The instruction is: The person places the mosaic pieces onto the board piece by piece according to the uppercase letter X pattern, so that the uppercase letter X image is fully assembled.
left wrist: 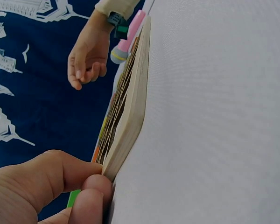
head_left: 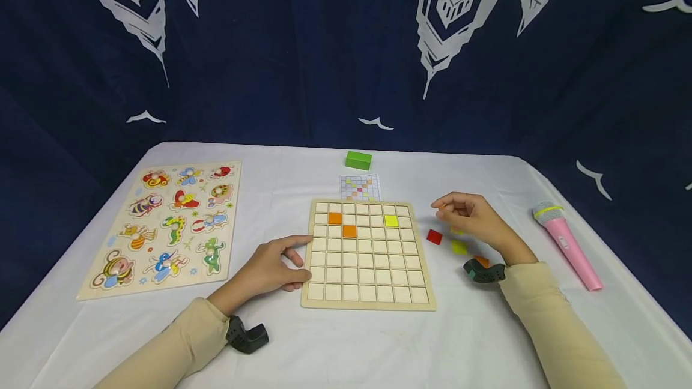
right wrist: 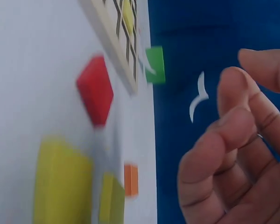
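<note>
A wooden grid board (head_left: 367, 305) lies mid-table, with two orange squares (head_left: 349, 231) and a yellow square (head_left: 391, 221) in its cells. My left hand (head_left: 274, 266) grips its left edge, thumb and fingertips on the rim. To the right of the board, my right hand (head_left: 471, 216) is raised over loose blocks. Its fingers are loosely bent, and in the right wrist view they hold nothing. Below it are a red block (right wrist: 95, 91), two yellow blocks (right wrist: 63, 182) and an orange block (right wrist: 130, 179). Another orange block (head_left: 482, 261) is partly hidden by the right wrist.
Behind the board lie a small printed pattern card (head_left: 359, 187) and a green block (head_left: 358, 160). An animal puzzle board (head_left: 167, 227) is at the left. At the far right lies a pink toy microphone (head_left: 570, 245). A navy curtain (head_left: 346, 47) hangs behind the table.
</note>
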Demonstrator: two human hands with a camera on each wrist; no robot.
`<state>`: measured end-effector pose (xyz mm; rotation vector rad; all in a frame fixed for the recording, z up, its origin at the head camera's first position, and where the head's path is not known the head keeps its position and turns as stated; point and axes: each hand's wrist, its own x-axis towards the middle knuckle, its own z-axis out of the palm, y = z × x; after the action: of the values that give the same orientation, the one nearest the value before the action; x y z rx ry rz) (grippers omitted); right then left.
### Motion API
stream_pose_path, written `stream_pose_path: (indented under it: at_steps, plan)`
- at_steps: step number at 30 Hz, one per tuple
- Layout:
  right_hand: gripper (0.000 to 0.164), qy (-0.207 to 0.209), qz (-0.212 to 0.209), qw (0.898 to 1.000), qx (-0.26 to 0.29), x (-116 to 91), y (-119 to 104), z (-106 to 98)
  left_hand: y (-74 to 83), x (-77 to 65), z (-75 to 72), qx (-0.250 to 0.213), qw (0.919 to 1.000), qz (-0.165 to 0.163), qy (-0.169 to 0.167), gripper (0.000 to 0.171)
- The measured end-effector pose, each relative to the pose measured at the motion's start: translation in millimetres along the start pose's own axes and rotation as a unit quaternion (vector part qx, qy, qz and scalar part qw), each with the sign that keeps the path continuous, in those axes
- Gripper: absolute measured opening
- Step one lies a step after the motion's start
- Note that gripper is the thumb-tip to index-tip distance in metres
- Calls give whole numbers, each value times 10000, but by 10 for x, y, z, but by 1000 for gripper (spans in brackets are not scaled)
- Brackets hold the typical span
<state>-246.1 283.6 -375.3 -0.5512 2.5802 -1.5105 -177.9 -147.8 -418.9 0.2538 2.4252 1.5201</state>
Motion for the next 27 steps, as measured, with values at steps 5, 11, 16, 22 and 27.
stream_pose_path:
  at_steps: [5,11,16,22,27]
  plan:
    - [27,43,128,9997,-181,-81,104,-139,8,-3,1,-8,10000,-8,9,72]
    - [27,201,318,9963,-770,-113,260,-244,9,-6,4,-38,10000,-8,-11,72]
    - [29,175,538,9933,-1007,-143,345,-305,3,-10,3,-66,10000,15,-43,72]
    - [35,-114,874,9931,-769,-168,410,-355,-2,-18,0,-40,10000,24,-65,73]
    - [41,-219,951,9926,-724,-183,441,-374,-4,-10,0,-18,9999,66,-76,73]
